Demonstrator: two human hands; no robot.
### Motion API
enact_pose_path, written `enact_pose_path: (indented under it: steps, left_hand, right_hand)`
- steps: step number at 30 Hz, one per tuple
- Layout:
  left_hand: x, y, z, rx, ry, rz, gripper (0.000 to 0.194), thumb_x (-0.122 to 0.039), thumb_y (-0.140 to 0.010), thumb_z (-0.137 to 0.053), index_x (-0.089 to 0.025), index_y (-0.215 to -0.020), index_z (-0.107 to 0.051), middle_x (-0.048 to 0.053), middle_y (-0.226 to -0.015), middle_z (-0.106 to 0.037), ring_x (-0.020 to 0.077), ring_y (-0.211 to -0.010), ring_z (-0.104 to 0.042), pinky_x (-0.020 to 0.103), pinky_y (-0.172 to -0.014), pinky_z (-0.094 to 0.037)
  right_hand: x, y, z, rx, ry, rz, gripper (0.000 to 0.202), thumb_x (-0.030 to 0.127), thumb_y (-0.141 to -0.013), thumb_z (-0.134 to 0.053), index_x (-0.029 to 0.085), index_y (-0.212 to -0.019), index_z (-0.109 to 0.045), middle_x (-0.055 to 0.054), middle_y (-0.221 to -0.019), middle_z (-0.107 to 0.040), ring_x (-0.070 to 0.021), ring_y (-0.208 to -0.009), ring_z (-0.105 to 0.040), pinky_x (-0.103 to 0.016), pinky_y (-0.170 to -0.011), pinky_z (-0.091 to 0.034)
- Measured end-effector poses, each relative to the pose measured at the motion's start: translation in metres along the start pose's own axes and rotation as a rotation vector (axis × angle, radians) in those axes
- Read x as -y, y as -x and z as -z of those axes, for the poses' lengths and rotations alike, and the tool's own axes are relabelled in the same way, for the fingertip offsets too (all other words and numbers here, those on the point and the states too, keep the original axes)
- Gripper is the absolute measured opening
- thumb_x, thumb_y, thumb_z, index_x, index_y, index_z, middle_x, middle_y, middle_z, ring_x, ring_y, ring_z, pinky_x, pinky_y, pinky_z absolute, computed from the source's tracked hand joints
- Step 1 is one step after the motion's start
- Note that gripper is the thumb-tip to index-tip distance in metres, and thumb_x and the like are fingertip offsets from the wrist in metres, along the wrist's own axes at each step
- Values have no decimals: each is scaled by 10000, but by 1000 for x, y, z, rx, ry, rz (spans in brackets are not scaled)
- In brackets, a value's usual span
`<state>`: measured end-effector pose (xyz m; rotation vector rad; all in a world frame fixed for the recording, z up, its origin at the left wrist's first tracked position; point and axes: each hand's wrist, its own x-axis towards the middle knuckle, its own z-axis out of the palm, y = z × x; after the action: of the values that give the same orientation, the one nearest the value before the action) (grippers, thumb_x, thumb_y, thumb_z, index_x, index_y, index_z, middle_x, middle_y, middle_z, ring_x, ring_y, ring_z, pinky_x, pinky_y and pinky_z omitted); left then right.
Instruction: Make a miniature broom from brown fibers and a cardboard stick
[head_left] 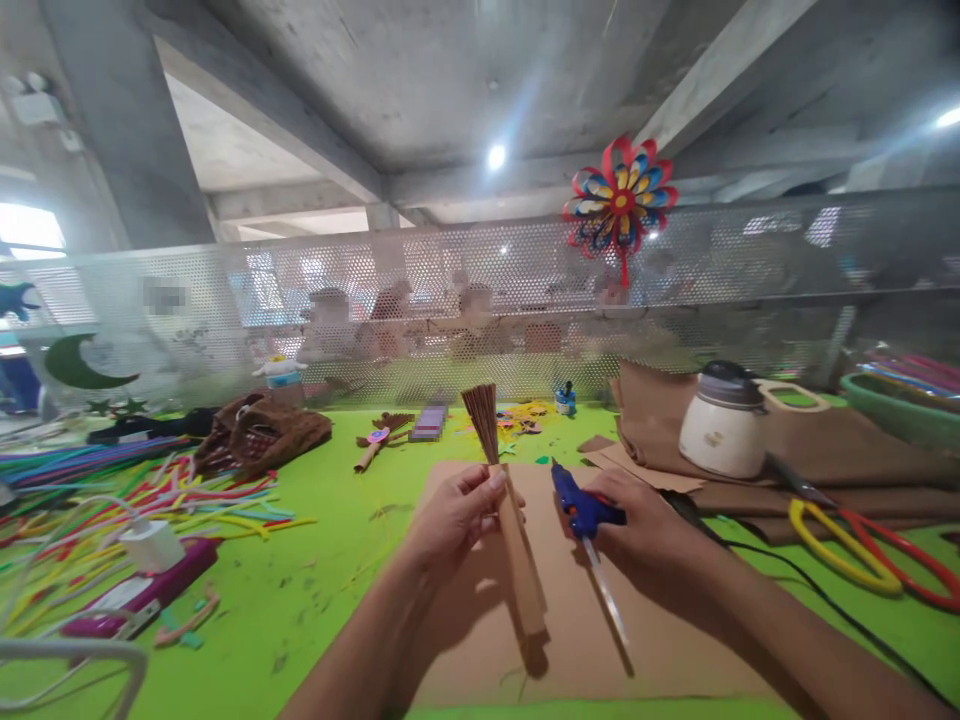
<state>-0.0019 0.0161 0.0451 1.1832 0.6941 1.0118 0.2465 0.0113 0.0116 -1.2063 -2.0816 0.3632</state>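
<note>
Pinched in my left hand (461, 512) is a long folded strip of tan paper (520, 560), with a fringed brown paper bundle (484, 415) fanning out of its upper end. My right hand (630, 515) is closed around a blue glue gun (581, 503), its nozzle pointing up and a clear glue stick (606, 595) trailing from its back. The nozzle and the strip are apart. Beneath both hands lies a sheet of brown paper (465, 665) on the green table (300, 600).
Colourful pipe cleaners (232, 500) and a purple power strip (142, 590) are at left. At right lie large scissors (847, 545), folded brown paper (652, 420) and a white jar (724, 430). A perforated screen (420, 300) stands behind; a black cord crosses the right side.
</note>
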Motion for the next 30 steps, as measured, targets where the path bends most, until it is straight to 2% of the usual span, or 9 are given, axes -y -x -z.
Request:
enact_pose_path:
  steps: [4,9,11,13,16,19,21,25,30]
  left_hand:
    - [1,1,-2,18,16,-47,294,-361,-712,-741,-121,-792,-590,59,-737,-653,134,-673,-595,253,-665,-462]
    - [0,2,-5,-20,74,-106,269,-318,-686,-763,-126,-776,-597,36,-700,-636,135,-660,-587,271,-673,-466]
    - [0,3,-6,-26,100,-123,264,-298,-674,-773,-129,-783,-601,28,-695,-633,137,-658,-591,278,-680,-468]
    - [0,3,-7,-33,119,-136,266,-284,-661,-783,-130,-782,-604,21,-687,-627,136,-651,-594,276,-677,-468]
    - [2,3,-8,-45,132,-160,263,-282,-663,-782,-129,-788,-608,20,-681,-626,137,-654,-598,270,-668,-469]
    - [4,2,-6,-36,135,-183,228,-274,-694,-760,-131,-791,-610,26,-691,-640,137,-655,-601,270,-663,-474]
    - [5,1,-5,-33,135,-200,206,-266,-711,-746,-131,-789,-611,28,-697,-646,132,-655,-600,267,-669,-476]
    - [7,-2,-5,-53,147,-221,200,-265,-718,-742,-129,-781,-610,30,-702,-649,124,-657,-601,255,-674,-477]
    - [9,-3,-6,-98,192,-187,246,-270,-681,-773,-125,-811,-623,37,-715,-658,128,-660,-611,248,-673,-480]
  right_hand:
    - [-19,-7,-9,24,112,25,246,75,-662,-599,172,-871,-687,-75,-941,-635,-240,-941,-549,-343,-846,-414]
    - [-33,-11,-11,13,188,25,343,121,-681,-628,161,-1019,-672,-127,-1096,-630,-289,-1066,-519,-421,-938,-384]
    - [-22,-10,-9,-57,184,32,327,137,-681,-637,151,-1005,-678,-138,-1095,-636,-307,-1089,-509,-459,-970,-360]
    - [3,-7,-8,-131,73,22,268,176,-727,-618,154,-987,-679,-131,-1079,-644,-292,-1077,-526,-452,-967,-373]
    - [52,-3,-11,31,-300,-62,271,327,-846,-549,174,-1040,-660,-99,-1057,-662,-228,-959,-602,-356,-842,-468]
    - [86,-2,-24,157,-460,-118,261,348,-845,-557,150,-970,-672,-80,-911,-696,-202,-800,-623,-302,-698,-476]
    - [93,-3,-35,116,-459,-142,252,353,-846,-554,138,-894,-676,-66,-813,-689,-184,-718,-599,-278,-629,-448]
    - [90,-5,-53,-37,-345,-152,261,333,-877,-506,147,-829,-682,-44,-725,-662,-158,-650,-547,-257,-566,-383]
    - [91,-1,-58,-141,-189,-71,255,279,-905,-460,150,-814,-661,-51,-720,-648,-152,-646,-539,-254,-574,-357]
